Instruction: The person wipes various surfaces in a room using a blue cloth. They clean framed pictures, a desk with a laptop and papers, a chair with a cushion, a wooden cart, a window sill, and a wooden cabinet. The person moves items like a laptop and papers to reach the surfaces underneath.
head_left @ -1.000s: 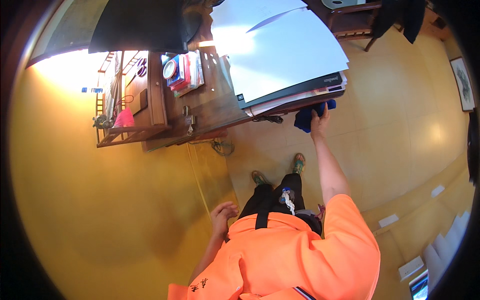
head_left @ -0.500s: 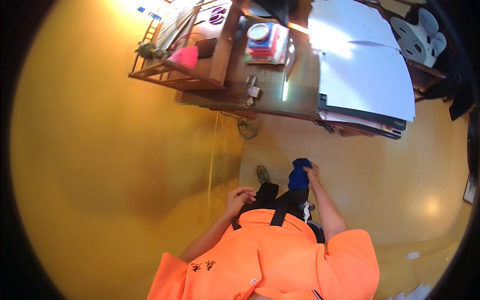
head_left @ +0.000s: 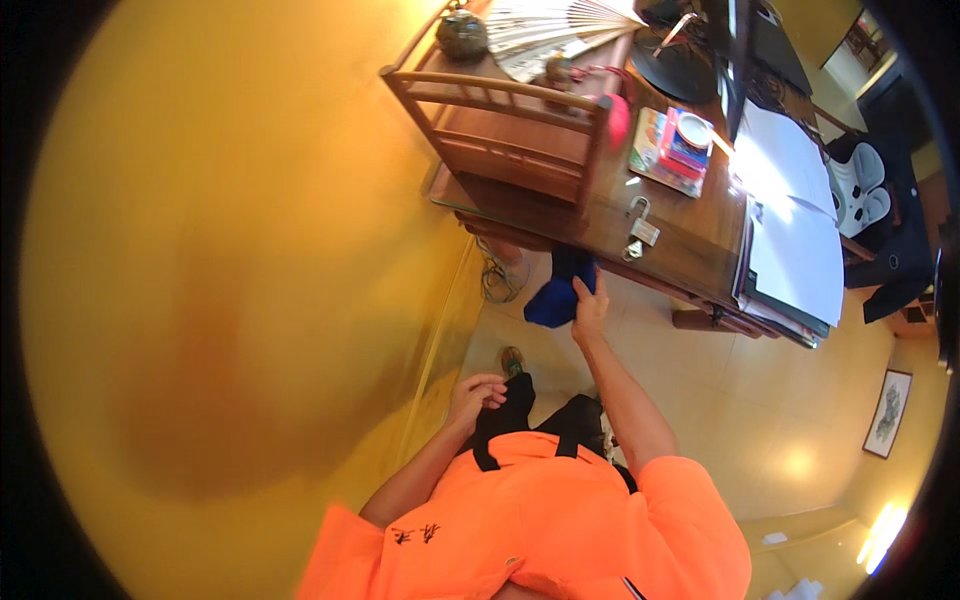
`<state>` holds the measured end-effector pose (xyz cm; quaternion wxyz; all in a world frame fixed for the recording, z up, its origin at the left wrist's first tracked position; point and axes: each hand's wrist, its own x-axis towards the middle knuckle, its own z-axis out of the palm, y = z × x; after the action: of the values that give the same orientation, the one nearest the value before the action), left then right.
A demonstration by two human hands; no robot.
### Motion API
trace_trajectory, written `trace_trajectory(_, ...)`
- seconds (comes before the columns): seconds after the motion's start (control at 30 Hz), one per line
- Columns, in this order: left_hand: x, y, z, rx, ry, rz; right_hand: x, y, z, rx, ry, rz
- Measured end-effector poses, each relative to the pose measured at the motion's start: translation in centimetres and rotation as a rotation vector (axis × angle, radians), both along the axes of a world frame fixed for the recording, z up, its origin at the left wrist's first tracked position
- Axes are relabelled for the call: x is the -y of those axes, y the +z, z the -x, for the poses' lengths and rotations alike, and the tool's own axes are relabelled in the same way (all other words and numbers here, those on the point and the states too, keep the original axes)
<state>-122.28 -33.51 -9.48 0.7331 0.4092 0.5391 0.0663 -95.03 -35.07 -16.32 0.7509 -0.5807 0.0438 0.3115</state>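
My right hand (head_left: 591, 308) reaches forward, low beside the near edge of the wooden desk (head_left: 690, 245). It is closed on a blue cloth (head_left: 549, 304), thumb along one side. A black patch shows above the cloth, against the desk edge; I cannot tell whether it belongs to it. My left hand (head_left: 474, 402) hangs near my left thigh with loosely bent fingers and nothing visible in it. On the desk, closest to the right hand, lies a metal padlock with a tag (head_left: 643, 232).
A wooden rack (head_left: 500, 135) carries an open folding fan (head_left: 560, 30) and a dark round ornament (head_left: 462, 36). Books (head_left: 668, 160) hold a white round dish (head_left: 694, 129). Papers (head_left: 800, 250) are stacked to the right. A yellow wall (head_left: 230, 250) stands at left; cables (head_left: 497, 278) hang below the desk.
My right hand has moved forward with the blue cloth, from near my leg to the desk edge. The view has turned left and come closer to the desk. My left hand stays by my thigh.
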Motion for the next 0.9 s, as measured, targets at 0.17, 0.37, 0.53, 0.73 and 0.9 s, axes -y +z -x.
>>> trace_trajectory(0.17,-3.0,-0.3,6.7,-0.080,0.216,-0.009,-12.0,-3.9,2.5,0.557,0.148,0.420)
trace_trajectory(0.37,-2.6,-1.6,10.6,-0.148,0.288,0.054,-20.5,-3.7,8.2,0.643,0.267,0.428)
trace_trajectory(0.53,-1.8,-2.3,10.3,-0.151,0.295,0.158,-16.6,-6.8,11.6,0.211,0.509,0.320)
trace_trajectory(0.73,-0.9,-4.1,11.0,-0.203,0.321,0.185,-20.0,-11.7,7.6,1.014,0.602,0.787)
trace_trajectory(0.9,0.2,-4.9,11.8,-0.231,0.291,0.175,-14.8,-13.7,4.4,1.060,0.715,1.033)
